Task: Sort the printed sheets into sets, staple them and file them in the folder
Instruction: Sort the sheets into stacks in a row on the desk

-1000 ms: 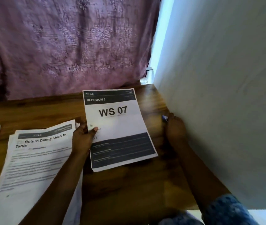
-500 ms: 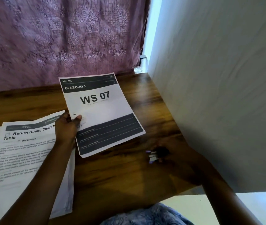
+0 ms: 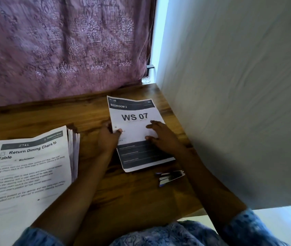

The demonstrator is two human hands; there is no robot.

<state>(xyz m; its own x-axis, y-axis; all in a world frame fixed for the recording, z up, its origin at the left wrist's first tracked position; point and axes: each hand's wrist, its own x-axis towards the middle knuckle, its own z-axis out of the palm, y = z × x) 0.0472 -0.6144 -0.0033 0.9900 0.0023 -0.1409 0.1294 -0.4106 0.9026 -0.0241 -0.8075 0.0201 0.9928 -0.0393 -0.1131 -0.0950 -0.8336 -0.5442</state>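
Observation:
A printed sheet headed "BEDROOM 3 / WS 07" [image 3: 134, 112] lies on the wooden table [image 3: 132, 196], near the right wall. My left hand [image 3: 108, 137] pinches its left edge, thumb on top. My right hand [image 3: 160, 135] rests flat on the sheet's right half with the fingers spread. A small stapler [image 3: 170, 177] lies on the table just below the sheet, by my right forearm. A thick stack of sheets [image 3: 31, 167] topped "Return Dining Chairs to Table" lies at the left, its edges fanned.
A purple patterned curtain [image 3: 61, 47] hangs behind the table's far edge. A white wall [image 3: 239, 95] closes off the right side. The table's near edge runs close to my lap, in blue patterned cloth [image 3: 169, 233].
My right hand brought the stapler from the wall side, left it on the table below the sheet, then moved onto the sheet. My left hand kept its hold on the sheet's left edge.

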